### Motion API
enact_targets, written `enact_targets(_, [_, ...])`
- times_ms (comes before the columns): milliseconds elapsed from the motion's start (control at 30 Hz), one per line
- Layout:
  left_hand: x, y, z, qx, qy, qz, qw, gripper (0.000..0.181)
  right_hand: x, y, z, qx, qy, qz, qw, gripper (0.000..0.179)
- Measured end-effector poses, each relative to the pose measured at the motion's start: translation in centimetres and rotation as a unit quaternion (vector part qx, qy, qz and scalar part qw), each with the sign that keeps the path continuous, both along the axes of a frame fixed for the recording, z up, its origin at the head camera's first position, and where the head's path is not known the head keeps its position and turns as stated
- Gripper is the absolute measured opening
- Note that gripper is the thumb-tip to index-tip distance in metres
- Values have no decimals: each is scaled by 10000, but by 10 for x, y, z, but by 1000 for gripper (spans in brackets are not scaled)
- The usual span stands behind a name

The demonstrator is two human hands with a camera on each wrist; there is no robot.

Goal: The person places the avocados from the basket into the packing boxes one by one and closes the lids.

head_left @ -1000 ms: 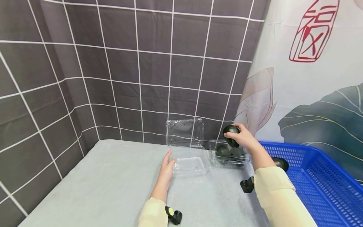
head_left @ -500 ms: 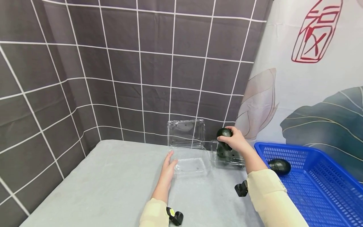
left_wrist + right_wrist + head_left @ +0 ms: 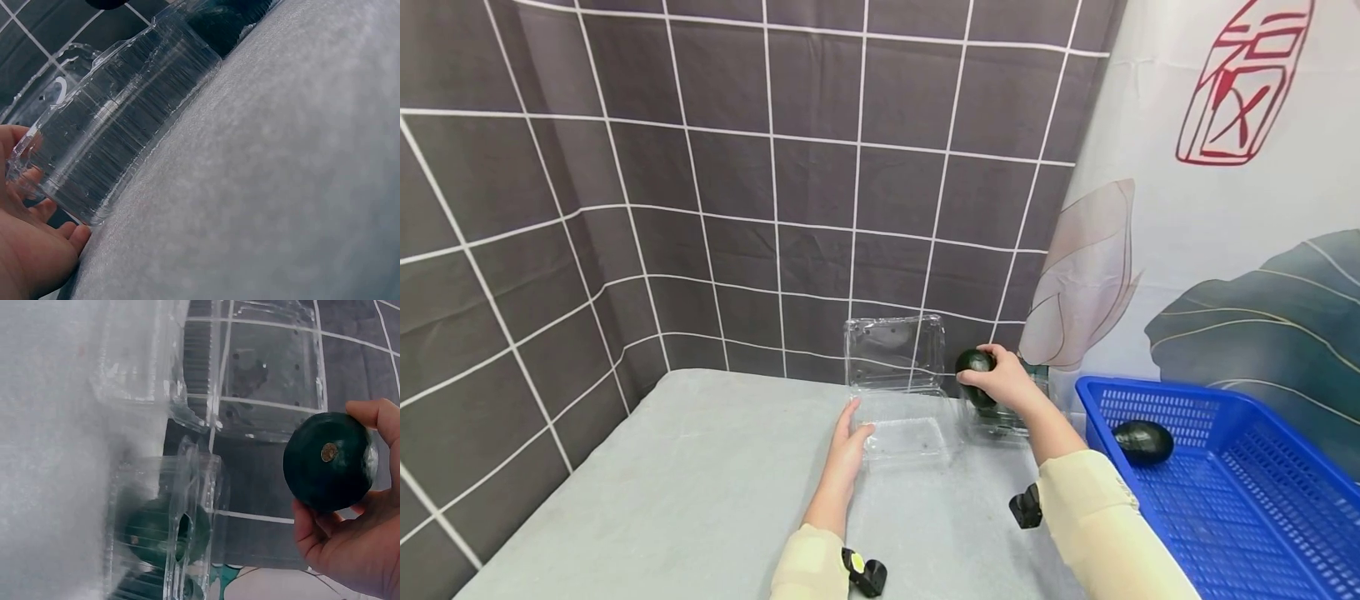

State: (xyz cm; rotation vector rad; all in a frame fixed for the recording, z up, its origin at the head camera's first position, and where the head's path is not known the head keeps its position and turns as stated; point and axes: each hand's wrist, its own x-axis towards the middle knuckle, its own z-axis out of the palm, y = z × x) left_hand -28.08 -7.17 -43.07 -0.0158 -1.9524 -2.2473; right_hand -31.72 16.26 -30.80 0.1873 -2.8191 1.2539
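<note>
My right hand [image 3: 1009, 387] grips a dark green avocado [image 3: 974, 362] between thumb and fingers, raised in front of the wall cloth. In the right wrist view the brown stem scar of this avocado [image 3: 312, 472] faces the camera. Below it stands a clear plastic clamshell [image 3: 1000, 427] with more avocados [image 3: 150, 534] inside, largely covered by my hand. To its left an unfilled clamshell [image 3: 910, 440] lies with its lid [image 3: 891, 350] upright against the wall cloth. My left hand [image 3: 844, 458] touches this one's left end, fingers and thumb spread along the wall.
A blue perforated basket [image 3: 1247, 408] stands at the right, one avocado [image 3: 1142, 442] in its near left corner. Grey cloth [image 3: 700, 492] covers the table. Behind hang a dark grid-patterned cloth [image 3: 722, 183] and a white printed curtain [image 3: 1127, 117].
The right hand has carried the avocado left and down, from above the filled clamshell toward the unfilled one. The left hand stays at the unfilled clamshell's left end.
</note>
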Motion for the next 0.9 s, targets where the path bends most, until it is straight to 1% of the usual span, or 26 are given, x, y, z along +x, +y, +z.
enact_targets(200, [-1, 0, -1, -47, 38, 46, 10000, 58, -1, -7, -3, 25, -16, -14, 10000, 67])
enact_targets(367, [-2, 0, -1, -42, 111, 51, 9999, 58, -1, -11, -8, -103, 24, 81, 9999, 63])
enact_targets(467, [-2, 0, 1, -55, 114, 51, 9999, 58, -1, -14, -11, -178, -35, 121, 9998, 62])
enact_targets(667, [-3, 0, 1, -137, -33, 78, 9999, 68, -2, -22, -17, -141, -185, 158, 9996, 61])
enact_targets(767, [-5, 0, -1, -160, -94, 89, 9998, 73, -2, -26, -22, -131, -191, 172, 9996, 60])
enact_targets(900, [-6, 0, -2, -217, -99, 153, 9996, 74, -1, -32, -29, -126, -139, 236, 9995, 59])
